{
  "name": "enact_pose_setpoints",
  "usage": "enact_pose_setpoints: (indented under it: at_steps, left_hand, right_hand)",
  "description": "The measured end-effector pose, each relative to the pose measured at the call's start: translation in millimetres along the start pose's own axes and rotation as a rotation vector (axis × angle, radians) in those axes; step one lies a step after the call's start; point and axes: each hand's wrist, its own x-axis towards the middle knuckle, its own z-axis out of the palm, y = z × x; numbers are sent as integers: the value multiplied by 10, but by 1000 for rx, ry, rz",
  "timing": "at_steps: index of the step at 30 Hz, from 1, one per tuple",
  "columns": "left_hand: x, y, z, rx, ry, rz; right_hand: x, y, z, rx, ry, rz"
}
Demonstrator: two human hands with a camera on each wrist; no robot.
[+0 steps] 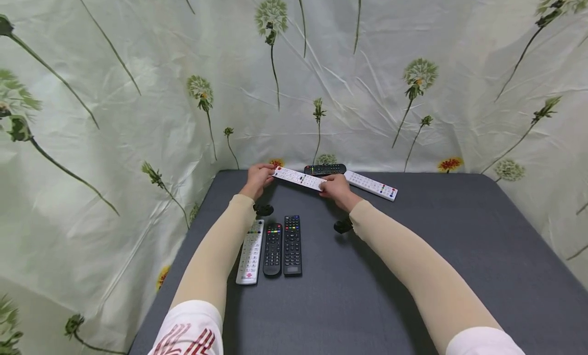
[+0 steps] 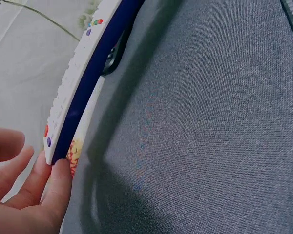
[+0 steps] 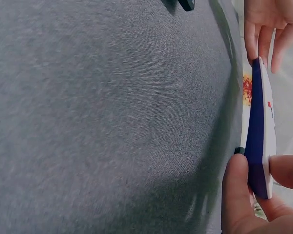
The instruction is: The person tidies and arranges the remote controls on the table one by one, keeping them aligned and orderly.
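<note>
A white remote control (image 1: 299, 178) with a dark blue underside is held off the dark grey table, tilted in the wrist views. Fingertips of my left hand (image 1: 259, 180) hold its left end, close up in the left wrist view, where some other fingers (image 2: 5, 145) stand away from it. At the opposite end my right hand (image 1: 338, 188) pinches it between thumb and fingers, as the right wrist view shows. Just behind the right hand lie a black remote control (image 1: 325, 169) and a second white remote control (image 1: 370, 185), set at an angle.
Nearer on the table (image 1: 349, 299), by the left forearm, a silver-white remote (image 1: 250, 253), a rounded black remote (image 1: 273, 249) and a straight-edged black remote (image 1: 292, 245) lie side by side. A flower-printed cloth (image 1: 349, 84) hangs along the back and left edges.
</note>
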Motion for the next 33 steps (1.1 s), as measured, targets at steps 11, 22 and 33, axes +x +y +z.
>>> enact_pose_setpoints:
  at_steps: [11,22,33]
  left_hand:
    - [-66,37,40,18,12,7]
    - [-148,45,102,32,2,52]
    - [-269,117,211,60,-67,103]
  right_hand:
    - [-141,-23,-83,34,-106,62]
    - [-297,-37,-120,19,-191,67]
    - [-499,-39,-205,-47,-233,69]
